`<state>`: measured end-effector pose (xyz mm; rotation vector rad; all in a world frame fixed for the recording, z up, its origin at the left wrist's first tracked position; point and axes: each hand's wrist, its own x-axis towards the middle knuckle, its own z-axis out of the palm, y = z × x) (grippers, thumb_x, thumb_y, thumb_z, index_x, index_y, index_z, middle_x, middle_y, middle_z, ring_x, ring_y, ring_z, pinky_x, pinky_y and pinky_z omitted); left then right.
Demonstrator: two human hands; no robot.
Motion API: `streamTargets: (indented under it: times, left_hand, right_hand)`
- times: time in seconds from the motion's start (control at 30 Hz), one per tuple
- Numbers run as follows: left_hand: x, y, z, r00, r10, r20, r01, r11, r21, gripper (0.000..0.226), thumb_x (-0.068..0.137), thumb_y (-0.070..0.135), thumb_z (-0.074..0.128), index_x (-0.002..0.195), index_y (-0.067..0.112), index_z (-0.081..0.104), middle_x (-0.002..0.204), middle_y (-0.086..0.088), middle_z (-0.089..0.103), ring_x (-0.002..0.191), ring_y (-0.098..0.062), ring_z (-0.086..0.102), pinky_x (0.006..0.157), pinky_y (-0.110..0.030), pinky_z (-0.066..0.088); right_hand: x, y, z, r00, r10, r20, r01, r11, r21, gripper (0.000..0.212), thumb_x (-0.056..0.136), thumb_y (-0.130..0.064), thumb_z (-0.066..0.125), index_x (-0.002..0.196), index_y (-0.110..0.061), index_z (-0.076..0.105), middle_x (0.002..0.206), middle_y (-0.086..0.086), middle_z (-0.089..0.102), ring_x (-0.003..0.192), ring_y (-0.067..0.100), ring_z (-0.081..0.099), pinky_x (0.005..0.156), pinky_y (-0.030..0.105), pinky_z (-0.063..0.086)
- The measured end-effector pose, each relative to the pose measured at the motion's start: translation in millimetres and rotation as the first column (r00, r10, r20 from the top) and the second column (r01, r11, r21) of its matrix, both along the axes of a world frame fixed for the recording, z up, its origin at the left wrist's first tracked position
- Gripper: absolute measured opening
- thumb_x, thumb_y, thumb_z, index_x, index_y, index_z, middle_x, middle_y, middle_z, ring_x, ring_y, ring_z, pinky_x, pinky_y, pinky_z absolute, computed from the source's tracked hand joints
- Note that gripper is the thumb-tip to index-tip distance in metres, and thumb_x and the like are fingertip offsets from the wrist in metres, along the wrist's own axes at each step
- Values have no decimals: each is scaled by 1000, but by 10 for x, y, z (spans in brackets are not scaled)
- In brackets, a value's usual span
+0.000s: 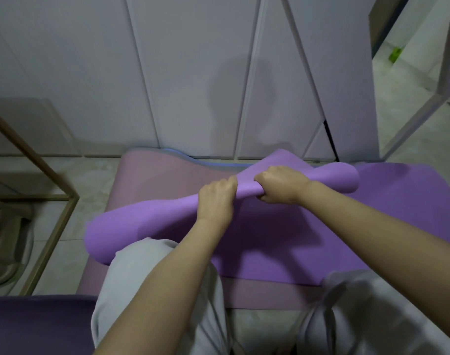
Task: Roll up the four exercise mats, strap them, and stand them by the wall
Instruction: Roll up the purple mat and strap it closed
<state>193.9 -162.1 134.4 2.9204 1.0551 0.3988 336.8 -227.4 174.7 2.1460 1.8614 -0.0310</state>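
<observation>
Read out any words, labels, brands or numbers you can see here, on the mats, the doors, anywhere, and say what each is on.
No readable text in this view.
The purple mat, gripped by the left hand and right hand: plain, no print.
The pink mat beneath it and dark purple mat: plain.
The white panelled doors: no marks.
The green object at far right: too small and blurred to tell.

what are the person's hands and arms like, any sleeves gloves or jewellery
No gloves on the left hand or right hand; the left forearm and right forearm show no sleeves, watch or bracelet. Rings are too small to tell.
</observation>
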Motion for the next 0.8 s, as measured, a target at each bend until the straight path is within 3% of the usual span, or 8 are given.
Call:
streamTargets:
  times: [0.13, 0.2, 0.33, 0.43, 0.53, 0.63, 0.73, 0.8]
  left_hand:
    - [25, 24, -12, 982, -123, -142, 81, 959, -270, 24, 85, 7, 49, 107, 14, 57, 109, -10, 63, 99, -34, 57, 68, -33, 33]
    - [59, 27, -9, 978, -175, -113, 126, 929, -349, 23, 84, 7, 50, 105, 12, 58, 109, -11, 62, 99, -34, 56, 69, -33, 35]
    - [133, 116, 15, 957, -281, -76, 174, 764, -622, 26, 79, 8, 65, 104, 4, 61, 107, -16, 64, 87, -29, 56, 70, -30, 41]
    - [145, 155, -1, 925, -366, -105, 164, 633, -757, 45, 70, 16, 80, 110, 6, 62, 105, -11, 65, 83, -21, 56, 78, -30, 49]
    - [136, 95, -57, 936, -341, -90, 196, 715, -672, 36, 73, 16, 74, 108, 15, 63, 105, -6, 65, 87, -22, 57, 74, -31, 47]
    - [97, -19, -95, 976, -182, -119, 125, 917, -379, 25, 83, 19, 60, 108, 22, 56, 109, -1, 63, 100, -27, 57, 69, -30, 35]
    - [55, -70, -101, 997, -46, -63, 36, 987, -155, 25, 88, 15, 51, 113, 19, 50, 109, -4, 63, 101, -30, 57, 68, -33, 32]
    - [-1, -37, -90, 998, -12, 61, 9, 999, 45, 27, 77, 9, 64, 102, 13, 53, 90, -5, 63, 84, -30, 60, 62, -35, 35]
  right_hand:
    - [16, -74, 92, 990, 98, 104, -85, 988, -128, 29, 91, -41, 52, 107, -18, 57, 109, 5, 65, 98, 29, 59, 67, 30, 32]
    - [28, -121, 65, 965, 183, 190, -183, 983, -20, 28, 86, -40, 60, 101, -17, 57, 100, 4, 65, 93, 27, 61, 62, 30, 30]
    - [-111, -217, -6, 929, 266, 258, -297, 951, 86, 48, 32, -24, 91, 64, -14, 58, 60, 4, 55, 50, 23, 55, 44, 23, 32]
    - [-199, -271, -61, 937, 258, 233, -274, 961, 37, 48, 54, -35, 87, 84, -11, 58, 76, 6, 62, 66, 25, 61, 53, 27, 30]
    - [-161, -266, -81, 980, 121, 159, -114, 992, -50, 34, 94, -37, 51, 117, -12, 48, 111, 6, 63, 99, 29, 60, 65, 33, 30]
    - [-155, -197, -29, 993, 62, 105, -51, 993, -103, 37, 93, -40, 51, 121, -14, 51, 116, 7, 63, 103, 30, 59, 71, 33, 37]
    - [-142, -44, 58, 998, 60, 11, -59, 991, -121, 35, 91, -38, 55, 116, -13, 57, 115, 8, 63, 104, 30, 58, 76, 33, 40]
    - [-142, 68, 121, 996, 40, -81, -49, 992, -114, 29, 89, -34, 59, 106, -12, 62, 106, 9, 65, 96, 29, 59, 76, 33, 42]
